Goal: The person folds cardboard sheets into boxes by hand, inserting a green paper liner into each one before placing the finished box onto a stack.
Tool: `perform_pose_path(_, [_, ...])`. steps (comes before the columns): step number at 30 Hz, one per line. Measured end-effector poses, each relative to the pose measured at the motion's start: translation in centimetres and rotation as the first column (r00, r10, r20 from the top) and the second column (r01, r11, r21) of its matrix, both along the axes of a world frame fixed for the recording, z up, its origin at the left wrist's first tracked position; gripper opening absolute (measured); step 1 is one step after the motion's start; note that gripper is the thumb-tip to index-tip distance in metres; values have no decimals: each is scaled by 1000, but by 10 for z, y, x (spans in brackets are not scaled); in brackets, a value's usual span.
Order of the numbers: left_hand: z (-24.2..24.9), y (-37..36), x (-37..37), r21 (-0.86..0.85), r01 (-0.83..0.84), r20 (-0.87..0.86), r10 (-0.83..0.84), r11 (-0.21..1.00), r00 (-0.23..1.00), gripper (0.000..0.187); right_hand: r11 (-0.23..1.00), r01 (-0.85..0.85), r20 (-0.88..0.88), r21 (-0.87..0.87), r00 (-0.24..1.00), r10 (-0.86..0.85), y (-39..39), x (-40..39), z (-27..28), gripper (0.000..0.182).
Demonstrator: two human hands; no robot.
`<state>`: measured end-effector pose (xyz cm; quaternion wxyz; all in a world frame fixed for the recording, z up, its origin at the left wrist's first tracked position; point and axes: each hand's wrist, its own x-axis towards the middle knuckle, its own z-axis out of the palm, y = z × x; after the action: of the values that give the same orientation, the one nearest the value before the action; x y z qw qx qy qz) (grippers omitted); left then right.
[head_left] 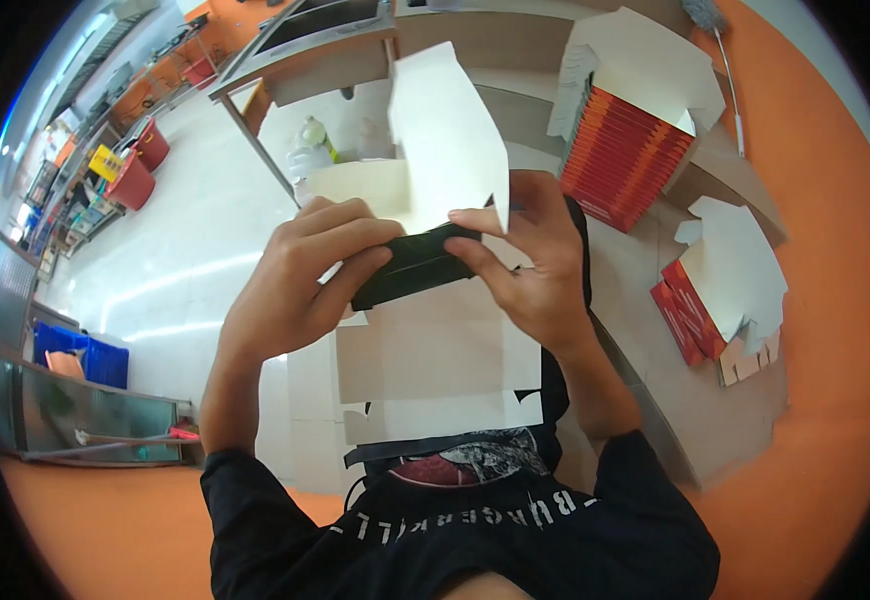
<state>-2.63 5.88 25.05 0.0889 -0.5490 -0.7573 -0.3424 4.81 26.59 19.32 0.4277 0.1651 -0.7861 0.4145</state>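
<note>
Between my two hands is a partly folded cardboard box, its dark green side panel (pixel 417 272) facing me and a tall white flap (pixel 455 140) standing up behind. My left hand (pixel 300 270) pinches the panel's left end between thumb and fingers. At the other end, my right hand (pixel 530 255) closes on the top edge, thumb against the green face and fingertips at the base of the white flap. Below the hands, a flat pale cardboard piece (pixel 435 350) with slotted corners lies over my lap.
On the ledge at right stand a tall row of nested red boxes (pixel 625 150) and a smaller group of red boxes (pixel 690 310), white flaps raised. A metal sink table (pixel 300 70) is ahead. Plastic bottles (pixel 313 140) sit beyond my hands; a blue crate (pixel 95 355) rests on the left floor.
</note>
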Motion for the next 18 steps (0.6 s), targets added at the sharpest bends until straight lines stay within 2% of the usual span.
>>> perform_pose_path(2, [2, 1, 1, 34, -27, -48, 29, 999, 998, 16, 1000, -15, -51, 13, 999, 16, 1, 0, -1, 27])
perform_pose_path(3, [1, 2, 4, 64, -56, -21, 57, 996, 998, 17, 999, -30, 6, -16, 1000, 30, 0, 4, 1, 31])
perform_pose_path(4, [-1, 5, 6, 70, -71, -26, 73, 995, 997, 20, 1000, -1, 6, -2, 1000, 1, -3, 3, -4, 48])
perform_pose_path(6, [-8, 18, 16, 69, -110, -147, 120, 992, 982, 23, 998, 47, 152, 53, 987, -54, -11, 13, -2, 87])
perform_pose_path(8, [-14, 28, 24, 67, -117, -97, 123, 991, 988, 25, 986, 94, 145, 136, 983, -113, -17, 17, -4, 94])
perform_pose_path(11, [-18, 33, 27, 42, -82, -48, 84, 996, 995, 28, 991, 70, 235, 116, 967, -96, -9, 26, -6, 91])
perform_pose_path(14, [-29, 44, 29, 33, -45, -52, 46, 998, 998, 32, 989, 98, 249, 110, 961, -123, -3, 33, -15, 82])
perform_pose_path(16, [-30, 47, 31, 15, -30, -42, 31, 999, 999, 34, 995, 66, 251, 73, 964, -82, 4, 37, -16, 79])
perform_pose_path(17, [-29, 48, 27, 59, 21, -80, -16, 998, 997, 38, 998, 48, 238, 52, 969, -59, 10, 38, -18, 80])
perform_pose_path(18, [-26, 44, 23, 30, 20, -67, -18, 999, 998, 46, 999, 28, 227, 28, 973, -34, 17, 41, -19, 80])
